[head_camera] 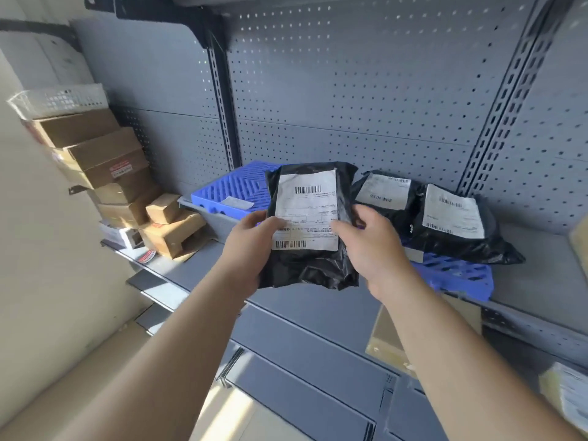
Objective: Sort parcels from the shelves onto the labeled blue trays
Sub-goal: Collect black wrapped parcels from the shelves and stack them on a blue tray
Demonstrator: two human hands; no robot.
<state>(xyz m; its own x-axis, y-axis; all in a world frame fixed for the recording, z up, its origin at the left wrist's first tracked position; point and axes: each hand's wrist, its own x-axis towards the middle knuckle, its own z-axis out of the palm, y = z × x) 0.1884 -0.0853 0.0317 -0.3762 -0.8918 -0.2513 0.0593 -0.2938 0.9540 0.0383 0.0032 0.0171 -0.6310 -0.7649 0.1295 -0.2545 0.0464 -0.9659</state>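
Two hands grasp one black poly-bag parcel (318, 268), its white shipping label facing the camera. The left hand (251, 246) clasps the left edge, thumb on the label. The right hand (372, 246) curls round the right edge. Behind the grip to its left, a blue tray (229, 189) lies on the grey shelf (197, 272). Right of the grip, a second blue tray (458, 275) carries two more black parcels: the nearer (385, 192) just beside the held one, the farther (455, 218) overlapping it. Well left of the grip stand stacked cardboard boxes (108, 160), a white basket (60, 100) on top.
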